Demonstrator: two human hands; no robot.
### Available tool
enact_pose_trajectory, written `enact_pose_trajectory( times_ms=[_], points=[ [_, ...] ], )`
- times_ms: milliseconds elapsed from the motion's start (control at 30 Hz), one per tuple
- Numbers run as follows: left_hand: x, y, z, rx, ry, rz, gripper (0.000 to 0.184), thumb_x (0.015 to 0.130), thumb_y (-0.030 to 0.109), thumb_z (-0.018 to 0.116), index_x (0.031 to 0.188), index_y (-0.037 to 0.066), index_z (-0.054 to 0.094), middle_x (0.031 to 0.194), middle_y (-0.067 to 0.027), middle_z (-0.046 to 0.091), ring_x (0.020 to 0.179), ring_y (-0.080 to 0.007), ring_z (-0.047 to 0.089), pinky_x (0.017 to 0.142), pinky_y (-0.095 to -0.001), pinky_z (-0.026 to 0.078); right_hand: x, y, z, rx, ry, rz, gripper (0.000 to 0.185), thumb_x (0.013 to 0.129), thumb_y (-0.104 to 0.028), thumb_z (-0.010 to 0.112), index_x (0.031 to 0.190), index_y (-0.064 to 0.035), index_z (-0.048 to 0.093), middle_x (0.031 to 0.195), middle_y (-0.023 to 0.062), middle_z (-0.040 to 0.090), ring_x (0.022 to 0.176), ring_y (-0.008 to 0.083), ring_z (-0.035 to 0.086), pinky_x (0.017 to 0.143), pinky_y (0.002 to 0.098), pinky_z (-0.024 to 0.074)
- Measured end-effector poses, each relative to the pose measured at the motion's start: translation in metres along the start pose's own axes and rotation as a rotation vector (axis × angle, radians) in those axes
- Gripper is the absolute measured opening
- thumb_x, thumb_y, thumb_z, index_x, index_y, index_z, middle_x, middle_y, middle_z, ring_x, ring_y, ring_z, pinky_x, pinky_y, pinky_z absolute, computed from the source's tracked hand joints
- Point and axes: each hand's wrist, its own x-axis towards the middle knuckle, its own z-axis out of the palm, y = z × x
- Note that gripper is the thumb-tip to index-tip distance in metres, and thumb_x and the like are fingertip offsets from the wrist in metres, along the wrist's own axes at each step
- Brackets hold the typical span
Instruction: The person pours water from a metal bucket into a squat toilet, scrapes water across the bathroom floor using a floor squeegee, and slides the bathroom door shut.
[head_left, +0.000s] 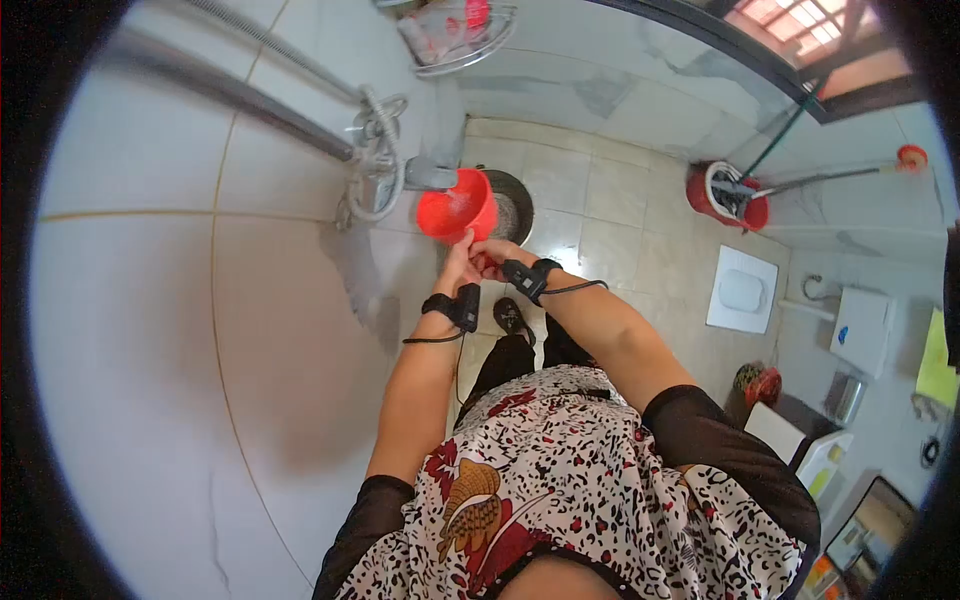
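Observation:
A red water dipper [437,222] is under the tap [430,174] on the left wall, and water streams into it. My left hand [461,264] closes around the dipper's handle at the near side. Beside it, my right hand [497,254] is closed on the same handle, a bit of red showing between the fingers. The two hands touch or nearly touch; some fingers are hidden. A dark round basin [520,205] stands on the floor behind the dipper, partly covered by it.
A shower mixer [375,175] with a hose sticks out from the left wall. A wire corner shelf [465,58] hangs above. Across the tiled floor [610,200] are a red mop bucket [703,190], a squat toilet [742,290] and a white cistern [861,330].

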Motion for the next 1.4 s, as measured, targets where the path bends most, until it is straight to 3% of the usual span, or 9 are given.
enact_pose_trajectory(
  times_ms=[100, 167, 500, 700, 900, 1167, 1267, 1367, 1400],
  points=[
    [-0.004, 0.006, 0.011, 0.044, 0.035, -0.048, 0.042, 0.08, 0.049, 0.043, 0.077, 0.009, 0.056, 0.06, -0.0022, 0.051, 0.052, -0.0173, 0.045, 0.042, -0.0288, 0.034, -0.022, -0.006, 0.021, 0.092, 0.146, 0.007, 0.021, 0.075, -0.021, 0.056, 0.057, -0.0108, 0.048, 0.049, -0.001, 0.047, 0.04, 0.0085, 0.041, 0.035, 0.0185, 0.0285],
    [0.004, 0.006, 0.013, 0.008, 0.077, -0.078, 0.039, 0.08, 0.047, 0.043, 0.076, 0.011, 0.056, 0.059, -0.0015, 0.051, 0.048, -0.0176, 0.043, 0.039, -0.0293, 0.032, -0.01, 0.0, 0.011, 0.056, 0.081, -0.058, 0.019, 0.076, -0.021, 0.054, 0.061, -0.0105, 0.048, 0.049, -0.0013, 0.046, 0.039, 0.0085, 0.04, 0.034, 0.0185, 0.0271],
    [0.005, 0.016, 0.031, 0.208, 0.023, -0.058, 0.033, 0.078, 0.044, 0.05, 0.06, 0.016, 0.047, 0.049, 0.0012, 0.038, 0.043, -0.0139, 0.036, 0.038, -0.0267, 0.029, 0.012, 0.004, -0.013, 0.192, 0.062, -0.062, 0.017, 0.075, -0.02, 0.053, 0.061, -0.0117, 0.048, 0.049, -0.0014, 0.046, 0.038, 0.009, 0.04, 0.033, 0.0196, 0.0262],
    [0.011, 0.02, 0.029, 0.262, -0.06, -0.109, 0.034, 0.08, 0.044, 0.046, 0.065, 0.014, 0.053, 0.05, -0.0006, 0.048, 0.043, -0.0156, 0.041, 0.04, -0.0312, 0.031, -0.009, -0.005, -0.013, 0.11, 0.073, -0.048, 0.021, 0.074, -0.022, 0.051, 0.056, -0.0112, 0.047, 0.049, 0.0011, 0.047, 0.036, 0.0109, 0.039, 0.033, 0.0214, 0.027],
    [0.005, 0.013, 0.044, 0.152, 0.132, -0.084, 0.03, 0.081, 0.041, 0.047, 0.062, 0.018, 0.048, 0.05, 0.0021, 0.044, 0.042, -0.0133, 0.038, 0.038, -0.0303, 0.023, -0.021, -0.004, -0.009, 0.169, 0.039, -0.009, 0.024, 0.074, -0.023, 0.049, 0.053, -0.0106, 0.047, 0.048, 0.002, 0.048, 0.036, 0.0116, 0.039, 0.034, 0.0235, 0.0284],
    [0.001, 0.016, 0.039, 0.19, 0.111, -0.095, 0.029, 0.083, 0.04, 0.045, 0.062, 0.02, 0.046, 0.047, 0.0042, 0.041, 0.039, -0.0123, 0.035, 0.036, -0.0284, 0.022, 0.004, 0.006, -0.021, 0.348, -0.042, 0.044, 0.026, 0.075, -0.025, 0.051, 0.055, -0.0083, 0.047, 0.049, 0.0019, 0.048, 0.037, 0.0115, 0.039, 0.035, 0.0217, 0.03],
    [-0.011, 0.018, 0.049, 0.187, 0.102, -0.105, 0.027, 0.082, 0.039, 0.046, 0.064, 0.019, 0.048, 0.051, 0.0039, 0.045, 0.041, -0.0125, 0.039, 0.037, -0.0283, 0.024, -0.006, 0.006, -0.016, 0.215, -0.039, -0.104, 0.027, 0.074, -0.027, 0.052, 0.054, -0.0084, 0.047, 0.049, 0.0018, 0.048, 0.037, 0.0114, 0.04, 0.035, 0.0221, 0.0306],
    [0.008, 0.017, 0.032, 0.176, 0.05, -0.133, 0.026, 0.082, 0.039, 0.047, 0.07, 0.016, 0.051, 0.059, 0.0026, 0.051, 0.047, -0.0138, 0.045, 0.038, -0.0284, 0.029, 0.004, -0.001, -0.025, -0.083, -0.086, -0.121, 0.032, 0.071, -0.03, 0.048, 0.06, -0.0004, 0.053, 0.055, 0.0116, 0.054, 0.048, 0.0217, 0.053, 0.044, 0.0321, 0.0417],
    [0.019, 0.015, 0.023, 0.175, 0.025, -0.142, 0.026, 0.082, 0.039, 0.047, 0.072, 0.016, 0.053, 0.062, 0.0021, 0.053, 0.05, -0.0143, 0.047, 0.039, -0.0286, 0.031, -0.004, 0.0, -0.02, -0.017, -0.046, -0.115, 0.031, 0.072, -0.03, 0.049, 0.058, -0.0031, 0.051, 0.052, 0.0084, 0.052, 0.044, 0.0182, 0.048, 0.04, 0.0287, 0.0375]
  ],
)
